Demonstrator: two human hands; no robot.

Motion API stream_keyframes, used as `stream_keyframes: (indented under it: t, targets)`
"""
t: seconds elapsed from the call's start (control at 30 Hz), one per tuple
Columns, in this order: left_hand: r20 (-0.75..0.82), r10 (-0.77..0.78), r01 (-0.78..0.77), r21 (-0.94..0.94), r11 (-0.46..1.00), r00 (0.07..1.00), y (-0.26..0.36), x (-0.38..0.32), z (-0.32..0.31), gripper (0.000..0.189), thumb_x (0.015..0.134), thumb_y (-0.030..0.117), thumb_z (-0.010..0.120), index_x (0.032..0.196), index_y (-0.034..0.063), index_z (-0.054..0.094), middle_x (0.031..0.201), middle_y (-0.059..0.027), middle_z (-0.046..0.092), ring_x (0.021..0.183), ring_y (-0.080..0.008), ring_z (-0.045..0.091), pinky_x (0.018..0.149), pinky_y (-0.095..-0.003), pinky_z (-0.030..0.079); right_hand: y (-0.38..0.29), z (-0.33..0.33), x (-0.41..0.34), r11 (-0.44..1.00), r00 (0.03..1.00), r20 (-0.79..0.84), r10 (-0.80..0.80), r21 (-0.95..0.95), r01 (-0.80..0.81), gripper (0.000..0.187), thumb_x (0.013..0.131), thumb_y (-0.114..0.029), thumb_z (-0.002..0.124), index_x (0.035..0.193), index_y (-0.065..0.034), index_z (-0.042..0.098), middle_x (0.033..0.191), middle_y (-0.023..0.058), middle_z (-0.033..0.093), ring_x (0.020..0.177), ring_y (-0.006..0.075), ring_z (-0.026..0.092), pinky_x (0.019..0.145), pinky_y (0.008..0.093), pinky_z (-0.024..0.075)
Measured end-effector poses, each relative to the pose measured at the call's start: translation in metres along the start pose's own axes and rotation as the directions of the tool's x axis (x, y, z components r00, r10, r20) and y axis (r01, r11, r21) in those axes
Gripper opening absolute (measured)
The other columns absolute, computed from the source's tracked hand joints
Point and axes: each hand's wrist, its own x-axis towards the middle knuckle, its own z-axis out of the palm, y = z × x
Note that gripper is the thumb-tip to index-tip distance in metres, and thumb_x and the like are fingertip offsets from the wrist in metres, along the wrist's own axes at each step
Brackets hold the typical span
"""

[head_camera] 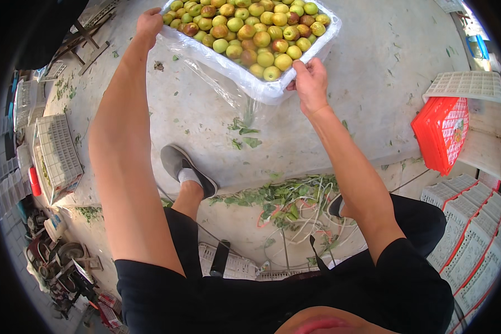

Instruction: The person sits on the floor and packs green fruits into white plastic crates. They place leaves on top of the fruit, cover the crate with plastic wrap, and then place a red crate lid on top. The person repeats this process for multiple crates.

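Green and reddish-brown fruits, which look like jujubes [250, 35], fill a white crate [271, 94] at the top of the view. Clear plastic film [221, 85] lines the crate, folds over its rim and hangs loose on the near side. At the crate's left corner, my left hand [149, 26] grips the rim and film. The near right corner is pinched by my right hand [311, 79], thumb on top and fingers curled beneath. The frame cuts off the crate's far side, and I cannot tell whether its bottom touches the floor.
Leaves and tangled white straps [313, 204] litter the floor by my feet. On the right are red crates or lids [438, 133], a tipped white crate [463, 85] and stacked white crates [467, 234]. A white crate [58, 150] and machinery [62, 267] stand left.
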Motion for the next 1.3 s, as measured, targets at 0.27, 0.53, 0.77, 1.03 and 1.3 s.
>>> stream_keyframes:
  t: [0.27,0.53,0.77,1.03,1.3]
  targets:
    - [0.028,-0.216,0.213,0.093,0.973,0.976,0.003,-0.158,-0.058,0.041,0.091,0.025,0.056,0.112,-0.006,0.073,0.105,-0.0212,0.073,0.099,-0.0296,0.068,0.088,-0.0407,0.052,-0.015,-0.067,-0.012,0.983,0.997,0.076,0.014,-0.186,0.0,0.018,0.099,-0.015,0.065,0.089,-0.008,0.052,0.075,0.0014,0.059,0.058,0.0114,0.054,0.048,0.0303,0.0414]
    - [0.175,-0.419,0.421,0.032,0.907,0.891,0.01,-0.426,-0.076,0.049,0.095,0.036,0.061,0.111,-0.0095,0.071,0.105,-0.0265,0.074,0.103,-0.0343,0.071,0.092,-0.0428,0.053,-0.02,-0.202,-0.056,0.879,0.987,0.157,-0.031,-0.467,0.102,0.015,0.096,-0.015,0.067,0.088,-0.0084,0.056,0.077,-0.0041,0.053,0.07,0.0088,0.046,0.061,0.0301,0.0396]
    - [0.418,-0.503,0.573,-0.054,0.818,0.756,0.049,-0.604,-0.076,0.051,0.099,0.037,0.063,0.11,-0.0128,0.07,0.093,-0.0176,0.074,0.085,-0.0259,0.069,0.079,-0.0414,0.055,0.0,-0.302,-0.077,0.81,0.994,0.112,0.007,-0.583,0.06,0.018,0.099,-0.021,0.066,0.107,-0.0049,0.067,0.097,0.0047,0.066,0.092,0.0159,0.058,0.085,0.0334,0.049]
    - [-0.505,0.29,-0.429,-0.182,0.885,0.813,0.142,-0.786,-0.264,0.039,0.09,0.003,0.071,0.128,-0.0011,0.064,0.12,-0.0184,0.061,0.108,-0.03,0.063,0.095,-0.0378,0.052,-0.009,-0.316,-0.052,0.839,0.983,0.084,0.166,-0.536,-0.095,0.036,0.102,-0.032,0.065,0.12,-0.0004,0.063,0.112,0.0129,0.068,0.1,0.0236,0.066,0.088,0.0384,0.0557]
    - [-0.77,-0.499,0.714,-0.083,0.695,0.396,-0.082,-1.015,-0.394,0.012,0.094,0.004,0.066,0.104,0.0011,0.071,0.1,-0.014,0.067,0.087,-0.0264,0.068,0.079,-0.0356,0.055,-0.06,-0.318,-0.074,0.658,1.0,-0.026,0.006,-0.752,-0.024,0.048,0.1,-0.043,0.067,0.12,0.0003,0.061,0.109,0.0139,0.068,0.094,0.0245,0.069,0.072,0.0341,0.0544]
